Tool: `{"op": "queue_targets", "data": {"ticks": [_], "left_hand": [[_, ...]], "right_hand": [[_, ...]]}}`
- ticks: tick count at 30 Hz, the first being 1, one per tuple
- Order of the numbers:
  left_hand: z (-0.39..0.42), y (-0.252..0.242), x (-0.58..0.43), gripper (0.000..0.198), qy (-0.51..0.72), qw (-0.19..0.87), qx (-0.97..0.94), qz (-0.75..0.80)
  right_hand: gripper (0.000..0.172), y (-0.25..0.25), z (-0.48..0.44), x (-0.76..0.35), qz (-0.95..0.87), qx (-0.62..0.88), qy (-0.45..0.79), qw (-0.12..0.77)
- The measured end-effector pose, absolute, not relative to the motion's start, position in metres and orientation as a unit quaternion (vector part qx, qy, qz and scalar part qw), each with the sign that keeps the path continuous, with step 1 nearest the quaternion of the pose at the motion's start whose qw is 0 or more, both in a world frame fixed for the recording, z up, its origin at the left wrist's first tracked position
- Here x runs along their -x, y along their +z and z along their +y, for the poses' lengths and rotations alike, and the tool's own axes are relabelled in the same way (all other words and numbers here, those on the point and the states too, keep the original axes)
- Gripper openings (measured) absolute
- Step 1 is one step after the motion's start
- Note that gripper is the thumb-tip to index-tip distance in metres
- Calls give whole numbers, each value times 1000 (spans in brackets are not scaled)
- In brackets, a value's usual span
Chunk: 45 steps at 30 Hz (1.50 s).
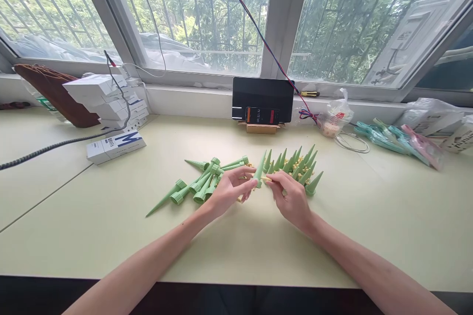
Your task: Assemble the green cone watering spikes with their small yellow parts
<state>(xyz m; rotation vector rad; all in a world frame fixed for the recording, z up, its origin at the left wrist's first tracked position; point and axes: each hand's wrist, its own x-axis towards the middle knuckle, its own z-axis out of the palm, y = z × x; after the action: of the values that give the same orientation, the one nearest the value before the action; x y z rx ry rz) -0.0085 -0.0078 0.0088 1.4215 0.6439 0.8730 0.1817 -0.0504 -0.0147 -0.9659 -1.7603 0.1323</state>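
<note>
My left hand (231, 188) is closed on a green spike (260, 167), which points up with its capped end low. Just to its right, my right hand (291, 198) pinches a thin yellow piece (266, 178) whose tip meets the side of the green spike near its cap. Behind and left of my left hand lies a loose pile of green spikes (201, 184) with ribbed caps. Beyond my right hand, several green spikes (295, 161) stand upright in a cluster, with small yellow parts showing among them.
A phone (262, 116) leans on a black screen (263, 89) at the back. White boxes (116, 146) and a dark cable (55, 146) are at the left. A plastic bag with a cup (335, 115) and wrapped teal and pink items (401, 140) lie back right.
</note>
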Motion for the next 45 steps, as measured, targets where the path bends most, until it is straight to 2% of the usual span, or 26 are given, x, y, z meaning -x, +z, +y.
{"op": "queue_targets", "data": {"ticks": [7,28,35,45], "left_hand": [[-9,3,7,35,394,614,-627,272],[-4,-3,5,33,421,583,-647,253],[-10,5,5,34,398,584,-633,314],[-10,14,5,30,405,625,-585,322]], "right_hand": [[18,-15,-56,-177,-696,454,166,532],[31,-9,-61,-176,-604,465,371,530],[31,-9,-58,-176,-639,474,301,526],[15,-10,-57,-177,-709,467,149,508]]}}
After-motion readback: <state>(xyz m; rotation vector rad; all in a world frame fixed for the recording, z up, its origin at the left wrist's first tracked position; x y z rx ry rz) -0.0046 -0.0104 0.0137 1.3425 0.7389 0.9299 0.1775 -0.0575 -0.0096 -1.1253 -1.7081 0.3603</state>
